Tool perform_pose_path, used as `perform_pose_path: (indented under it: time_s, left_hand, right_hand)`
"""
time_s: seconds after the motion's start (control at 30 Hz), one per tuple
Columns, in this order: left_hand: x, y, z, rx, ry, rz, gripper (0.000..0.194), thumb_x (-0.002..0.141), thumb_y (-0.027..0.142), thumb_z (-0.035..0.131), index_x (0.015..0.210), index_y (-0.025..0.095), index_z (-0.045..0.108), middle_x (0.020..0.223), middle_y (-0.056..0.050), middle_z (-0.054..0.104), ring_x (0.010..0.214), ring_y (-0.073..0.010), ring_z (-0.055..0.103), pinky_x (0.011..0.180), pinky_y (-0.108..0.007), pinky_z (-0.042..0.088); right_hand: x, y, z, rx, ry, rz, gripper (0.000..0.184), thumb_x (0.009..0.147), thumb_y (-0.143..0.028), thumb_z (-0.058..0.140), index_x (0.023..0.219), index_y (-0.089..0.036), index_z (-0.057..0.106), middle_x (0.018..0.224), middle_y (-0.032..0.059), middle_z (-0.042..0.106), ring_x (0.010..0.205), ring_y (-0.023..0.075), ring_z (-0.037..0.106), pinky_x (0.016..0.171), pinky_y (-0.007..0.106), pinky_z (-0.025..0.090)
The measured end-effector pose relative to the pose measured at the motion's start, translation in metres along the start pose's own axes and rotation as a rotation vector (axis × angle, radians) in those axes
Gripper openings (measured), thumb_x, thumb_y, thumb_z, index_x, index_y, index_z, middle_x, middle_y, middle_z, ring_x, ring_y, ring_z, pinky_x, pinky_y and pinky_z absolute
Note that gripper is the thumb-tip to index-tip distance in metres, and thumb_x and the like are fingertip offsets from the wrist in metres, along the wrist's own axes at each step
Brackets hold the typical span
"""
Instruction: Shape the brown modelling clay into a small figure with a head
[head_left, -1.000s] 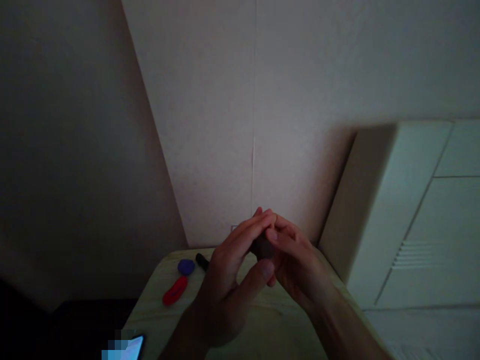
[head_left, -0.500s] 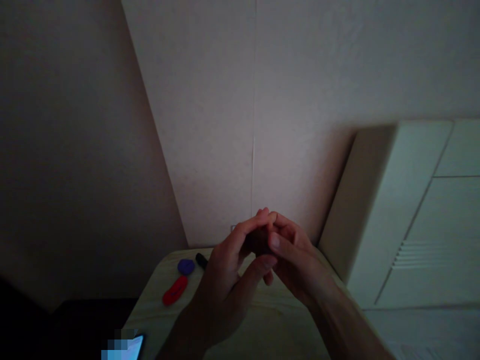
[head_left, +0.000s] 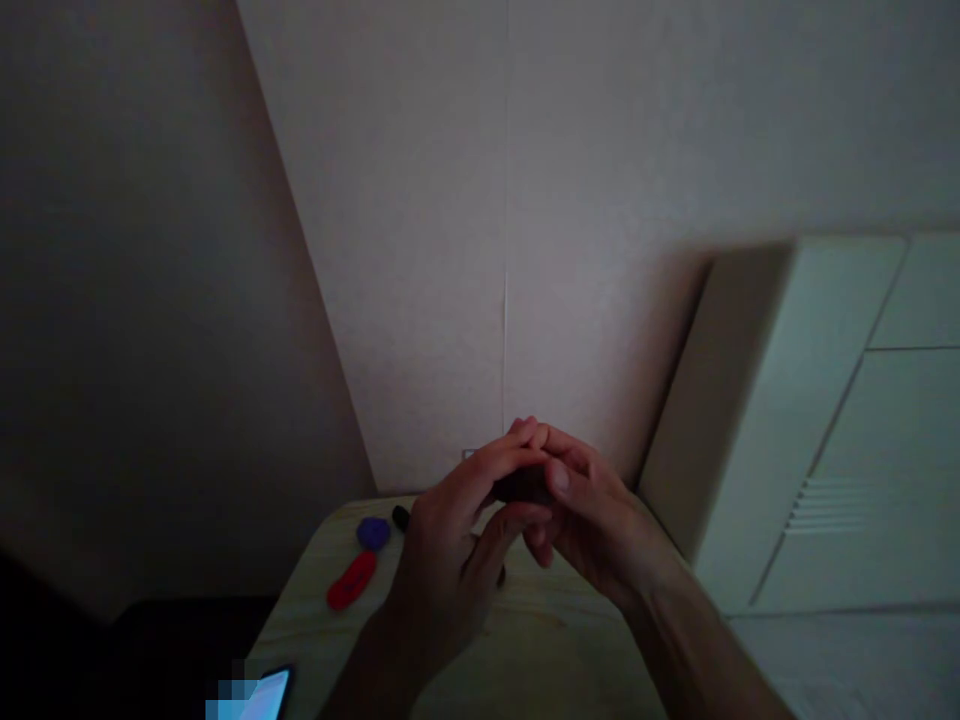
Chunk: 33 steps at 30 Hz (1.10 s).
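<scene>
Above the table, my left hand (head_left: pixel 461 535) and my right hand (head_left: pixel 600 510) meet at the fingertips around a small dark lump (head_left: pixel 523 484). Fingers and thumbs of both hands curl onto it, so much of its shape is hidden; what it is made of cannot be told in this dim light. A purple rounded lump (head_left: pixel 373 533) and a red elongated piece (head_left: pixel 352 581) lie on the tabletop left of my left hand. Partly behind that hand, the end of a black object (head_left: pixel 401 518) shows.
The pale wooden table (head_left: pixel 315 625) stands against the wall (head_left: pixel 420 250). A phone (head_left: pixel 271 692) with a lit screen is at its front left. A cream panelled headboard (head_left: pixel 765 430) stands close on the right. A small socket edge (head_left: pixel 468 454) shows behind my fingers.
My left thumb and fingers have closed in on the dark lump, and my right thumb has shifted slightly right along it. The things on the table have not moved.
</scene>
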<state>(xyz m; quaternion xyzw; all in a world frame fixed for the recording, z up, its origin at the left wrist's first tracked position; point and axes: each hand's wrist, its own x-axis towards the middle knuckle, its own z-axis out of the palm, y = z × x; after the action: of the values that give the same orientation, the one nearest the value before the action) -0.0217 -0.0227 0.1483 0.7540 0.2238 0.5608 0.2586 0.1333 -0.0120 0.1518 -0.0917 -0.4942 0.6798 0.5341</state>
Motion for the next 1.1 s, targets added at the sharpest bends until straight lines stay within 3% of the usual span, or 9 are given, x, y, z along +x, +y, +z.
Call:
perform_pose_path:
  time_s: [0.1, 0.2, 0.3, 0.4, 0.53, 0.73, 0.9, 1.0, 1.1]
  left_hand:
    - [0.000, 0.001, 0.000, -0.058, 0.014, 0.003, 0.029, 0.101, 0.026, 0.065, 0.130, 0.027, 0.070, 0.149, -0.007, 0.066, 0.139, -0.0301, 0.061, 0.118, -0.047, 0.051]
    - [-0.001, 0.001, 0.003, -0.126, 0.031, -0.012, 0.029, 0.101, 0.028, 0.065, 0.130, 0.028, 0.071, 0.148, -0.008, 0.066, 0.130, -0.0298, 0.067, 0.106, -0.043, 0.060]
    - [-0.002, 0.000, 0.005, -0.243, 0.025, -0.048, 0.028, 0.102, 0.028, 0.063, 0.129, 0.029, 0.070, 0.150, -0.009, 0.064, 0.088, -0.0179, 0.077, 0.083, -0.033, 0.066]
    - [-0.003, 0.001, 0.007, -0.328, 0.031, -0.086, 0.026, 0.103, 0.028, 0.062, 0.128, 0.028, 0.069, 0.139, -0.008, 0.071, 0.060, -0.0085, 0.065, 0.063, -0.025, 0.062]
    - [-0.001, 0.005, 0.009, -0.327, 0.053, -0.174, 0.027, 0.103, 0.030, 0.062, 0.128, 0.028, 0.071, 0.137, -0.009, 0.071, 0.055, -0.0080, 0.060, 0.051, -0.022, 0.055]
    - [-0.001, 0.005, 0.010, -0.308, 0.066, -0.165, 0.032, 0.104, 0.036, 0.060, 0.133, 0.029, 0.071, 0.128, -0.008, 0.075, 0.061, -0.0095, 0.061, 0.061, -0.024, 0.058]
    - [-0.004, 0.003, 0.009, -0.308, 0.056, -0.147, 0.030, 0.106, 0.038, 0.055, 0.129, 0.031, 0.073, 0.152, -0.009, 0.061, 0.048, -0.0026, 0.050, 0.041, -0.018, 0.045]
    - [-0.006, 0.005, 0.008, -0.323, 0.016, -0.166, 0.032, 0.107, 0.039, 0.051, 0.130, 0.030, 0.072, 0.160, -0.012, 0.053, 0.044, -0.0005, 0.047, 0.037, -0.017, 0.042]
    - [-0.006, 0.006, 0.009, -0.377, -0.002, -0.202, 0.034, 0.107, 0.040, 0.051, 0.132, 0.031, 0.071, 0.159, -0.013, 0.053, 0.044, 0.0007, 0.044, 0.038, -0.016, 0.043]
  right_hand:
    - [-0.001, -0.002, 0.000, 0.050, -0.029, 0.012, 0.030, 0.089, -0.037, 0.083, 0.091, -0.019, 0.060, 0.068, -0.0054, 0.065, 0.047, 0.0057, 0.062, 0.045, 0.013, 0.056]
    - [-0.002, -0.002, 0.001, 0.113, -0.048, 0.049, 0.033, 0.089, -0.040, 0.084, 0.091, -0.019, 0.058, 0.066, -0.0049, 0.068, 0.047, 0.0068, 0.065, 0.046, 0.013, 0.057]
    - [-0.002, 0.000, 0.004, 0.119, -0.042, 0.047, 0.033, 0.089, -0.040, 0.083, 0.090, -0.019, 0.058, 0.066, -0.0034, 0.071, 0.049, 0.0076, 0.068, 0.048, 0.013, 0.059]
    - [-0.001, 0.002, 0.005, 0.083, 0.004, -0.017, 0.029, 0.092, -0.036, 0.080, 0.088, -0.018, 0.058, 0.066, -0.0038, 0.070, 0.050, 0.0081, 0.069, 0.048, 0.014, 0.060]
    - [-0.001, 0.002, 0.006, 0.066, -0.017, -0.016, 0.030, 0.092, -0.040, 0.080, 0.090, -0.018, 0.060, 0.067, -0.0022, 0.072, 0.050, 0.0105, 0.072, 0.049, 0.017, 0.061]
    - [-0.002, 0.001, 0.007, 0.048, 0.004, 0.014, 0.035, 0.088, -0.042, 0.084, 0.098, -0.018, 0.061, 0.069, -0.0014, 0.075, 0.051, 0.0106, 0.072, 0.050, 0.016, 0.060]
    - [0.000, 0.012, 0.009, 0.079, -0.063, 0.019, 0.040, 0.086, -0.049, 0.085, 0.100, -0.018, 0.065, 0.060, -0.0030, 0.072, 0.048, 0.0120, 0.072, 0.050, 0.017, 0.061]
    - [-0.001, 0.017, 0.012, 0.120, -0.039, 0.041, 0.038, 0.088, -0.052, 0.081, 0.094, -0.018, 0.065, 0.055, -0.0056, 0.066, 0.045, 0.0118, 0.069, 0.045, 0.017, 0.058]
    - [-0.001, 0.017, 0.014, 0.140, -0.013, 0.056, 0.041, 0.088, -0.056, 0.079, 0.088, -0.019, 0.062, 0.052, -0.0076, 0.060, 0.041, 0.0115, 0.066, 0.044, 0.018, 0.058]
